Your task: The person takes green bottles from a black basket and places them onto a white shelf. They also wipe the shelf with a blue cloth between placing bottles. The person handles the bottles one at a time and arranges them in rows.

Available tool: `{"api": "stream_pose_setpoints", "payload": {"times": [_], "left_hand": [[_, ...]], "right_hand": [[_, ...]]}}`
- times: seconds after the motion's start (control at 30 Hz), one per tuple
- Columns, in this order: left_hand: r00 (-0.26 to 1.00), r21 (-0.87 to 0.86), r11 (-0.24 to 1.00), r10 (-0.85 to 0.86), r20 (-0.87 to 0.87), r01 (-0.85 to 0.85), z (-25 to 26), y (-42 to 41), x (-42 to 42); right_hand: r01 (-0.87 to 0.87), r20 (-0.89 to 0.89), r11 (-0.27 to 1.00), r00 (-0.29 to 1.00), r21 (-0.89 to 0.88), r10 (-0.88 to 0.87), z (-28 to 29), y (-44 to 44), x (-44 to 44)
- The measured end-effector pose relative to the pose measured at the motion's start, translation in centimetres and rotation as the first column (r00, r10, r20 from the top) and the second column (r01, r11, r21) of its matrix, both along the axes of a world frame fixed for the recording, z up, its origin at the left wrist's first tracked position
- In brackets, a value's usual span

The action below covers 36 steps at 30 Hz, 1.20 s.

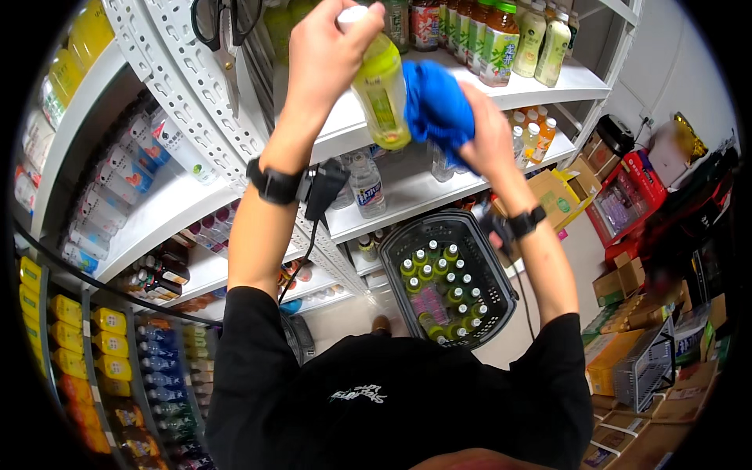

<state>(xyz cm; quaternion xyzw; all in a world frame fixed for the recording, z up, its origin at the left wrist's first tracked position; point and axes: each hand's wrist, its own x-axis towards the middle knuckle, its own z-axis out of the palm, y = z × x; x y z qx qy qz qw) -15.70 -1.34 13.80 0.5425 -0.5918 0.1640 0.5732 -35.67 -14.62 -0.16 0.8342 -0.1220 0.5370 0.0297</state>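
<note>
My left hand (329, 56) grips a bottle of yellow-green drink (383, 94) by its white cap and neck. The bottle hangs in front of a white metal shelf, its base tilted slightly right. In my right hand (493, 132) is a bunched blue cloth (439, 106), which meets the bottle's side. Below my hands, a black plastic basket (390, 264) stands on the floor. It holds several white-capped bottles (442, 267) of similar green drink and a pink pack (432, 304) whose kind I cannot tell.
Bottled drinks (499, 44) line the upper shelf (564, 82); clear water bottles (367, 185) stand one level below. Scissors (226, 47) hang on the perforated upright at left. Cardboard boxes (549, 197), a red crate (625, 200) and a grey wire basket (643, 370) are at right.
</note>
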Motion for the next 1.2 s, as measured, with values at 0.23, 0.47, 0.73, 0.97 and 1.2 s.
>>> {"api": "stream_pose_setpoints", "payload": {"times": [0.23,0.47,0.73,0.97,1.2], "left_hand": [[0.990,-0.005,0.990,0.142,-0.025,-0.142,0.0,-5.1,6.0],[0.981,0.018,0.985,0.171,-0.088,-0.171,-0.9,-6.1,9.3],[0.999,-0.035,0.998,0.048,0.012,-0.048,-5.7,-5.7,9.5],[0.980,0.287,0.939,0.162,0.118,-0.190,-12.3,-1.9,10.1],[0.892,0.323,0.839,0.363,0.270,-0.439,-14.0,-3.0,11.0]], "right_hand": [[0.395,-0.539,0.911,0.744,-0.123,-0.395,6.2,-8.2,7.2],[-0.324,-0.256,0.932,0.899,0.161,0.356,11.8,-3.6,11.9],[-0.203,-0.385,0.974,0.911,-0.101,0.150,14.2,-0.9,14.0],[-0.060,-0.439,0.953,0.895,-0.298,-0.081,14.4,-0.6,15.2],[-0.117,-0.635,0.956,0.768,-0.270,-0.085,16.8,-3.3,16.5]]}}
